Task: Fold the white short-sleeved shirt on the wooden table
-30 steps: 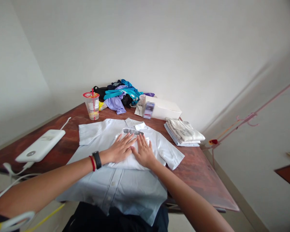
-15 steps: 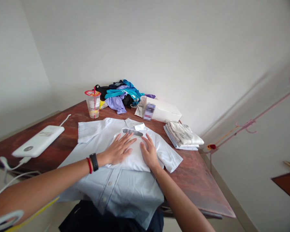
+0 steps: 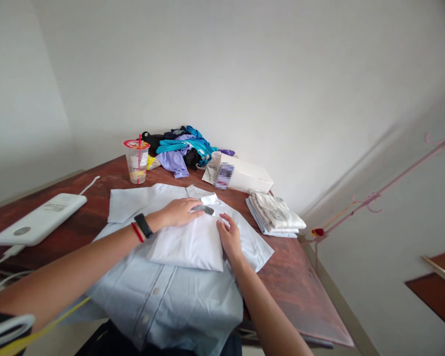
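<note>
- Both hands had parted since earlier: left hand (image 3: 178, 211) slid far toward the collar, right hand (image 3: 229, 236) moved to the right edge of the folded white piece (image 3: 189, 242).
- Left fingers lay loosely together, flat on cloth; right fingers slightly spread, pressing the edge.
- Light blue shirt (image 3: 163, 291) lay spread on the table (image 3: 304, 282), near hem hanging off.
- Risk: hanging hem could drag the shirt off; uneven pressing might shift the fold.
- Cup (image 3: 136, 160) stood far left.

My left hand (image 3: 178, 211) flat, palm down, fingers together pointing toward the counter's far edge, black band and red cord on its wrist, my right hand (image 3: 229, 237) flat beside it, fingers spread, both forearms stretched forward
</note>
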A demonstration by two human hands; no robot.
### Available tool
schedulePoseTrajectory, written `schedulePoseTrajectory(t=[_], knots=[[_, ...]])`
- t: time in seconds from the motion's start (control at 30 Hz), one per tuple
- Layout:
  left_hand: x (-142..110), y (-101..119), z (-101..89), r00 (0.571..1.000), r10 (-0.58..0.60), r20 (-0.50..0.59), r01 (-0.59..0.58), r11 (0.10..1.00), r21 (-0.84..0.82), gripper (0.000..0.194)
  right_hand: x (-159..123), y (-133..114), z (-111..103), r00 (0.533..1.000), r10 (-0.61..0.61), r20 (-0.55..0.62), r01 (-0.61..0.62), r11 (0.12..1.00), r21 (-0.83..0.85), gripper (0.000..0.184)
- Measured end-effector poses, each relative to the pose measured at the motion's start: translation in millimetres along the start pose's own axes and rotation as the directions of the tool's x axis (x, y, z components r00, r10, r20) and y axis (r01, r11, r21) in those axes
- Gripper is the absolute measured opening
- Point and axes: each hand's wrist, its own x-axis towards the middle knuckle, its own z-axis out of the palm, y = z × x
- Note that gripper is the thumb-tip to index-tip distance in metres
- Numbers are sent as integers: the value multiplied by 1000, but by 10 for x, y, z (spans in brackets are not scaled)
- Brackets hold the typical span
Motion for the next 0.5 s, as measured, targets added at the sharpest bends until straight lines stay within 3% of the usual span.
schedulePoseTrajectory(t=[0.13, 0.27, 0.5], knots=[[200, -181, 59, 998, -53, -34, 51, 998, -40, 66, 10, 10, -19, 999, 53, -12, -50, 982, 180, 54], [229, -387, 182, 991, -134, -9, 133, 987, -90, 70, 9, 9, -17, 989, 139, -50, -108, 911, 399, 50], [164, -495, 201, 984, -170, -47, 164, 980, -117, 78, -10, -46, -36, 987, 156, -29, -128, 891, 436, 47]])
